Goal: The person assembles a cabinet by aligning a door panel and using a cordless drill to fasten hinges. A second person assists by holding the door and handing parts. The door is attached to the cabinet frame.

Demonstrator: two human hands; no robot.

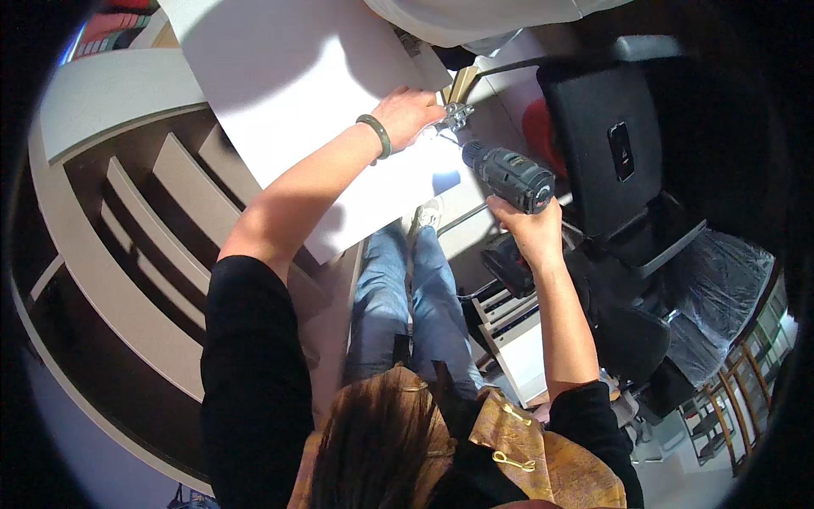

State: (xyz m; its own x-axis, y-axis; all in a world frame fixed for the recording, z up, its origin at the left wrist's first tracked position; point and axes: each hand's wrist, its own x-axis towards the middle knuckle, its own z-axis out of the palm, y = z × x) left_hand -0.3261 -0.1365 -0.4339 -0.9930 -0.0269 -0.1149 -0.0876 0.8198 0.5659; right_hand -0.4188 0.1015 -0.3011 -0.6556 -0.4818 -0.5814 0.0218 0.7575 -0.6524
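Left hand (410,115), upper centre: bent fingers touching small silver metal hinge-like part (458,116) at edge of flat white surface (297,140); fingertips hidden, cannot tell if pinching. Right hand (532,227), right of centre, grips black cordless drill (515,176); bit tip lost in glare. Surface cut off at top. Open grey-beige cabinet (191,180) left; black chair (585,110) right (black phone (621,151) lying on it); plastic-wrapped seat (721,288) lower right.
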